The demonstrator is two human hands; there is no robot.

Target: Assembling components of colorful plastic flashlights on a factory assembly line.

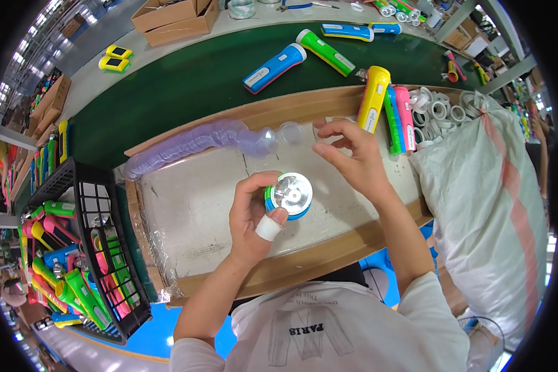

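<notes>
My left hand [252, 214] is closed around a flashlight [291, 193] with a green and blue head, its shiny round reflector facing up. White tape wraps the thumb of that hand. Over the tray, to the right of a loose clear disc [291, 133], my right hand [352, 155] has its thumb and forefinger apart. A faint clear edge shows by those fingertips; what it belongs to is hard to make out. A long row of clear, purple-tinted lens discs [189, 144] lies along the tray's far side, ending beside the loose disc.
The cardboard-edged tray [304, 268] spans the bench before me. Beyond it lie blue [274, 68] and green [326, 53] flashlights. Yellow [373, 99] and pink [405, 118] ones, white rings [438, 111] and a white sack [477, 204] are right; a black crate [108, 248] of flashlights stands left.
</notes>
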